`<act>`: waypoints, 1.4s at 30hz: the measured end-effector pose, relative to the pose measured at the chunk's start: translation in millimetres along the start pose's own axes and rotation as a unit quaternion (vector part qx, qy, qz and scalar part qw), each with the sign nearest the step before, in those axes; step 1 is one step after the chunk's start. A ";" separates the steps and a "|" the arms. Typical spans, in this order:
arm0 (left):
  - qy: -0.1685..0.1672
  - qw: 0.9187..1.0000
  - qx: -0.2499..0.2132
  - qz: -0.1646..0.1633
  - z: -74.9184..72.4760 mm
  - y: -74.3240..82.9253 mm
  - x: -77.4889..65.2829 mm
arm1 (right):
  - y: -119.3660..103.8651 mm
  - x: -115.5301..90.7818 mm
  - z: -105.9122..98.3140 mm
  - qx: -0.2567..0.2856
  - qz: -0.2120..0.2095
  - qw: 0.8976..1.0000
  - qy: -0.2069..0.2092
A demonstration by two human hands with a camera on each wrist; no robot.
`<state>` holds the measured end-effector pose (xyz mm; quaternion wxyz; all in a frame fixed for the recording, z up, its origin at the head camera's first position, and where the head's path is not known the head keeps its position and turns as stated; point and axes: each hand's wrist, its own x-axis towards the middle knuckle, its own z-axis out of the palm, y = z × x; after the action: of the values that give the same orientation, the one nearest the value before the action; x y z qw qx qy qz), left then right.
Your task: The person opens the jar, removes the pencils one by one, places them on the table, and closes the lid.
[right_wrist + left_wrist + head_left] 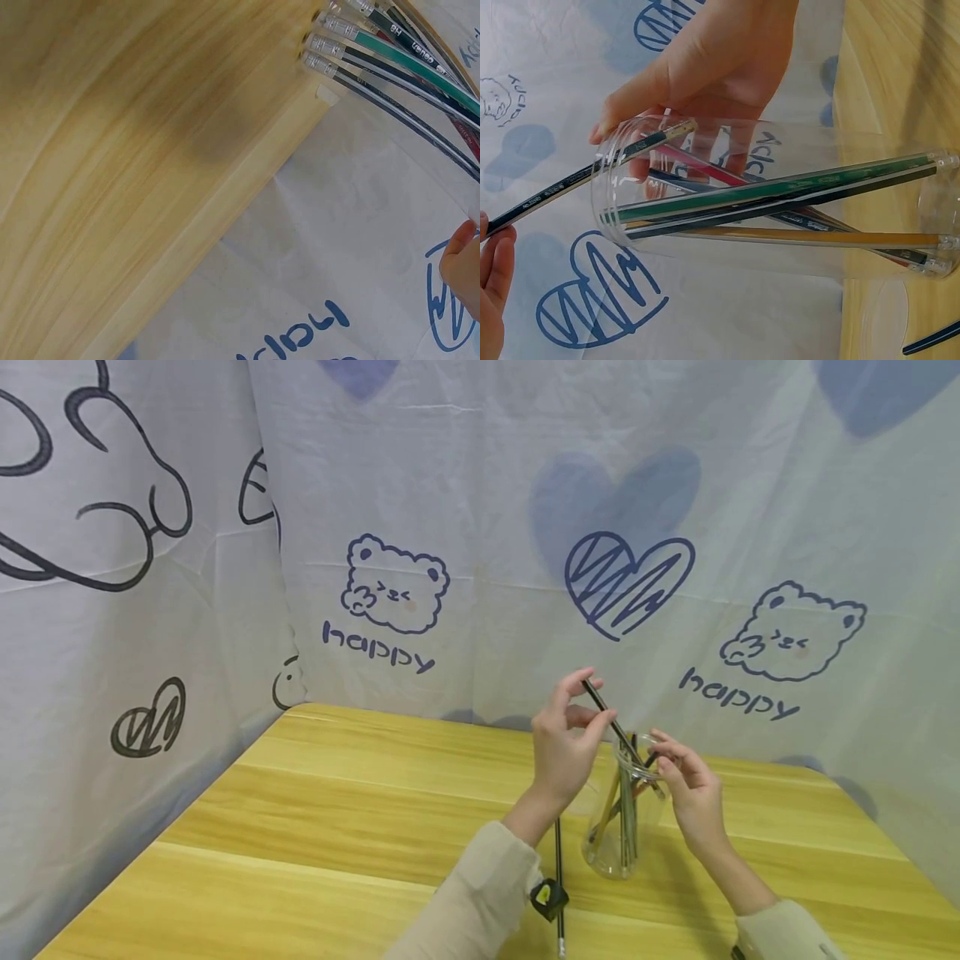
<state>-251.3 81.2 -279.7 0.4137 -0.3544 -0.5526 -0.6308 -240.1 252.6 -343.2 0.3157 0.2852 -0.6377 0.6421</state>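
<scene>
Your left grip point(567, 747) is pinching a pencil point(555, 189); below it, your right grip point(693, 797) is holding the jar point(647, 818), likely steadying it.

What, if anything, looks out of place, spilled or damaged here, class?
One dark pencil lies on the table beside the clear jar; it looks slightly out of place because other pencils lean inside, and the left hand holds another pencil at the mouth. No spill or damage shows.
</scene>
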 end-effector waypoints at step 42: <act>0.032 0.995 -0.056 -0.082 -34.0 -0.4 20.9 | -0.8 0.9 -0.9 -0.004 0.017 1.000 -0.006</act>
<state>-259.8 44.8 -265.7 0.3575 -0.3106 -0.5301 -0.7034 -240.0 253.5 -342.0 0.3020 0.2768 -0.6471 0.6430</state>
